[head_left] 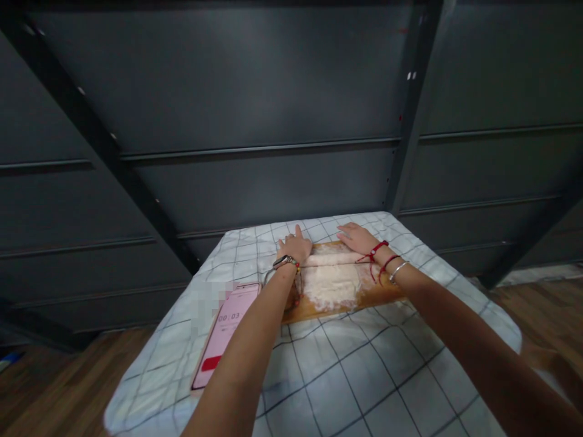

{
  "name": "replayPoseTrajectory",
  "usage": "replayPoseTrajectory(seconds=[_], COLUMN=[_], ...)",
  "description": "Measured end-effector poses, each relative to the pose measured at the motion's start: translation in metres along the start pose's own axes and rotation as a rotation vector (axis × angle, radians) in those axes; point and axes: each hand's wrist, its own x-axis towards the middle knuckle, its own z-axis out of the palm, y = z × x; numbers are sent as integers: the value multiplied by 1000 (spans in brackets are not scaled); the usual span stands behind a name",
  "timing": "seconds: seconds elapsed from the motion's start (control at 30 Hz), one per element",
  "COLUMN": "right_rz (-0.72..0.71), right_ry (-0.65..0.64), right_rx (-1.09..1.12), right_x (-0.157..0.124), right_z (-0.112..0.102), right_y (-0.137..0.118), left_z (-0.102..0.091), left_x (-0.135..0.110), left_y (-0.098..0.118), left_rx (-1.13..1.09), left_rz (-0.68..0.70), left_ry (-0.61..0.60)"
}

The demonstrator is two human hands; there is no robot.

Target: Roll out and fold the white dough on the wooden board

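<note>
Both my hands lie flat, fingers stretched, on a floured rolling pin [330, 259] that spans the far part of a wooden board [378, 295]. My left hand [295, 246] presses its left end and my right hand [359, 238] its right end. Under and in front of the pin spreads a flat sheet of white dough [331, 283] dusted with flour. A watch and bead bracelet sit on my left wrist; red strings and a metal bangle on my right.
The board rests on a table covered with a white checked cloth [359, 370]. A pink phone [224, 331] showing a timer lies left of the board. Dark metal panels [255, 115] rise behind the table. Wooden floor shows at both sides.
</note>
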Motion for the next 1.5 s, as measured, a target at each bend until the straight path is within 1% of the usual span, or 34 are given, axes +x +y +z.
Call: replayPoseTrajectory(seconds=[0.07, 0.13, 0.23, 0.3, 0.4, 0.5, 0.73, 0.83, 0.97, 1.07, 1.27, 1.5], right_rz=[-130, -302, -497, -556, -559, -535, -536, -504, -465, -462, -470, -438], right_ry=[44, 56, -9, -47, -65, -74, -78, -104, -115, -117, -151, -191], right_rx=[76, 149, 170, 150, 125, 117, 132, 114, 121, 141, 105, 217], right_x=[-1, -8, -23, -31, -36, -37, -40, -42, -45, -47, -49, -51], right_z=[-3, -8, -16, -19, -20, -20, -15, -16, -17, -17, -18, -24], right_y=[-1, -5, -12, -14, -14, -13, -9, -10, -13, -16, -19, -26], left_z=[1, 1, -2, -4, -4, -3, -8, -10, -8, -6, -1, 1], left_x=[2, 2, 1, 1, 2, 2, -5, -7, -6, -4, 0, 2], left_y=[0, 1, 5, 8, 10, 9, 10, 11, 9, 8, 5, 3], left_rx=[0, 13, 33, 36, 28, 14, -12, -8, 4, 12, 9, 8], left_rz=[-10, -14, -8, -25, -69, -86, -84, -87, -65, -57, -46, -64], left_ry=[1, 11, 7, -21, -71, -91, -94, -79, -56, -49, -35, -52])
